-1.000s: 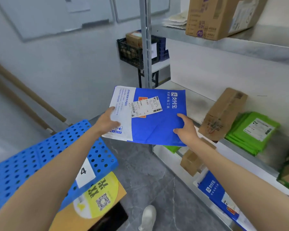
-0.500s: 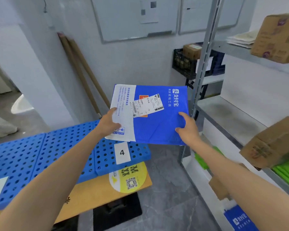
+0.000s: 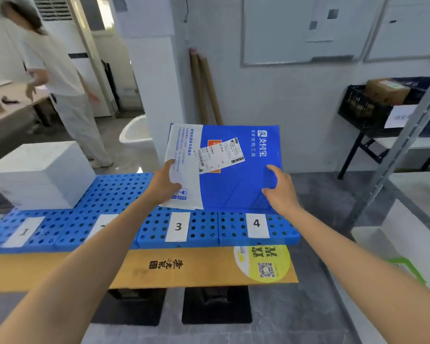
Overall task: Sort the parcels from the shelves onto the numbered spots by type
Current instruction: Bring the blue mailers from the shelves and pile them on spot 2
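Blue mailer (image 3: 233, 192): a flat plastic parcel bag, held in the air by both hands. It hangs over the far side of the blue perforated surface (image 3: 114, 192), roughly above spot 3 (image 3: 178, 226) and spot 4 (image 3: 256, 223), and touches neither as far as I can tell. Left hand (image 3: 165, 184) pinches the edge of the white flap (image 3: 181, 155), thumb on top, fingers hidden underneath. Right hand (image 3: 281, 192) grips the lower right corner, thumb on top, and the film puckers around it. Shipping label (image 3: 220, 155) faces up, slightly skewed.

Handling, as a judgement: light, thin and soft. The bag stays fairly flat between the two hands, so the contents are probably flat and a bit stiff, like paper or card; no bulge shows. The glossy film looks slippery, so pinch it at the edges, thumb over and fingers under, as it is held now. Held one-handed it would likely droop. It doesn't look fragile and can be laid or slid flat onto a spot. Keep the grip off the label so it stays readable.

Spot 1 (image 3: 23, 232) is at the left end, with a white box (image 3: 35, 172) further back on the surface. Spot 2 is mostly hidden by the left forearm. Which number suits this type cannot be told from here.
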